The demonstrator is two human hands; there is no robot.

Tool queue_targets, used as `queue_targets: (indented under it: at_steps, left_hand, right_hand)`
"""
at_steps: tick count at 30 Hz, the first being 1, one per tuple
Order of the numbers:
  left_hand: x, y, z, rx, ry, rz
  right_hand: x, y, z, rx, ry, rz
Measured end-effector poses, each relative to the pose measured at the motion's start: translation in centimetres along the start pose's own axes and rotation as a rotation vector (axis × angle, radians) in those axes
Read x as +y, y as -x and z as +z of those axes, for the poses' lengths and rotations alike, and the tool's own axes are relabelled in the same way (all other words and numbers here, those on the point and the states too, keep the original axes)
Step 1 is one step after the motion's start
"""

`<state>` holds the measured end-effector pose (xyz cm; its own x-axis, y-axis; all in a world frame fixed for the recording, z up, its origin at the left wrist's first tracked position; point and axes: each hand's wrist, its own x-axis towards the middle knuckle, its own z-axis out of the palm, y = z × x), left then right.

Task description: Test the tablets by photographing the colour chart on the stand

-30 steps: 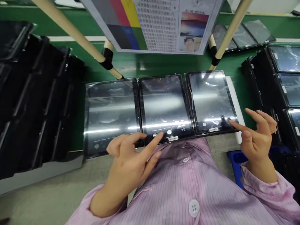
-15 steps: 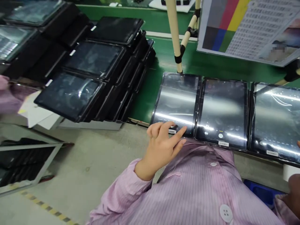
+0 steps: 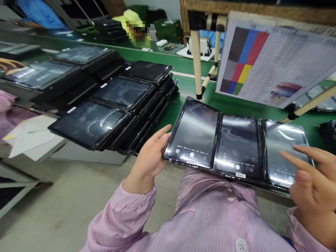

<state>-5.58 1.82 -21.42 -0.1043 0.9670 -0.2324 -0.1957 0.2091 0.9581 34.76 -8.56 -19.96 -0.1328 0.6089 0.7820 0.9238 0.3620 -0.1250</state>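
Three tablets lie side by side in front of me. My left hand (image 3: 151,157) grips the left edge of the left tablet (image 3: 194,129), thumb near its rim and the other fingers partly hidden at its side. That tablet is tilted a little, with camera-style icons lit on its screen. The middle tablet (image 3: 237,143) shows similar icons and has a white label on its lower edge. Over the right tablet (image 3: 278,140) my right hand (image 3: 315,178) holds nothing, its fingers stretched out; whether they touch the glass I cannot tell.
Stacks of black tablets (image 3: 123,91) stand on the green bench to the left, beside white papers (image 3: 34,136). A printed colour chart (image 3: 262,66) hangs from a beige pipe frame (image 3: 196,63) behind the tablets. Across the bench is a person in a yellow cap (image 3: 131,21).
My left hand has moved from above the left tablet to its left edge and gripped it. The tablet has tilted. My right hand has come over the right tablet. The view has lifted.
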Motion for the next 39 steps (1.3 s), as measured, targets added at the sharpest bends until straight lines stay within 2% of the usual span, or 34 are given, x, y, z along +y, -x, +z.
queue_targets:
  at_steps: [3, 5, 7, 9, 11, 15, 17, 20, 22, 24, 26, 28, 30, 35, 39]
  left_hand:
    - [1.6, 0.2, 1.2, -0.11, 0.086, -0.068]
    - [2.5, 0.6, 1.7, -0.133, 0.11, -0.053]
    - [3.2, 1.4, 2.1, -0.153, 0.136, -0.018]
    - [3.8, 2.3, 2.5, -0.179, 0.18, 0.031]
    - [3.9, 3.0, 3.3, -0.217, 0.247, 0.096]
    - [2.6, 3.1, 6.0, -0.358, 0.307, 0.154]
    - [1.1, 2.5, 7.5, -0.391, 0.285, 0.201]
    - [-1.3, 1.7, 9.3, -0.338, 0.185, 0.46]
    - [-2.5, 1.7, 9.9, -0.324, 0.001, 0.678]
    - [-3.1, 2.1, 10.3, -0.306, -0.244, 0.816]
    - [-3.1, 2.8, 10.5, -0.248, -0.45, 0.851]
    - [-2.9, 3.4, 10.8, -0.189, -0.561, 0.848]
    - [-2.6, 3.7, 11.1, -0.169, -0.598, 0.822]
    - [-2.5, 3.9, 11.9, -0.114, -0.558, 0.753]
    - [-2.7, 3.9, 12.2, -0.11, -0.532, 0.736]
  right_hand:
    - [-3.2, -3.6, 2.4, -0.122, -0.134, -0.088]
    - [-4.8, -5.1, 4.0, -0.234, -0.16, -0.075]
    - [-5.9, -5.9, 5.2, -0.326, -0.218, -0.005]
    - [-6.6, -6.0, 5.9, -0.364, -0.346, 0.113]
    - [-7.2, -5.9, 6.1, -0.318, -0.54, 0.242]
    - [-8.0, -5.8, 6.0, 0.031, -0.984, 0.493]
    - [-7.8, -6.0, 6.1, 0.149, -1.153, 0.674]
    - [-6.9, -6.3, 6.6, 0.146, -1.255, 0.956]
    - [-6.0, -6.4, 7.1, 0.128, -1.271, 1.054]
    - [-5.2, -6.3, 7.4, 0.114, -1.299, 1.089]
    - [-4.5, -6.2, 7.6, 0.105, -1.321, 1.103]
    - [-4.1, -6.0, 7.7, 0.101, -1.322, 1.103]
    - [-3.8, -5.8, 7.9, 0.092, -1.291, 1.083]
    - [-3.4, -5.5, 8.3, -0.032, -1.12, 0.984]
    - [-3.6, -5.7, 8.3, -0.022, -1.143, 0.932]
